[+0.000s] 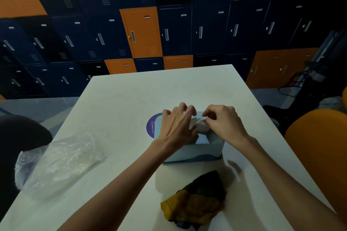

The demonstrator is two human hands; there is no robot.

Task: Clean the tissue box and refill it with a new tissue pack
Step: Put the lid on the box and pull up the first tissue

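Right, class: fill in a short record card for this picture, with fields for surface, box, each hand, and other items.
surface: white table
box: pale blue tissue box, centre of table
left hand: resting on box top
right hand: pinching white tissue at box opening
left of box: crumpled clear plastic bag
near edge: dark and yellow cloth
under box: round purple sticker

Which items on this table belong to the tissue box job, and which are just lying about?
Part of the job:
- pale blue plastic tissue box, steadied by the left hand
- white tissue at its top opening, pinched by the right hand
- crumpled dark green and yellow cloth
- empty-looking clear plastic wrapper

Lying about:
- round purple sticker on the white table
- orange chair
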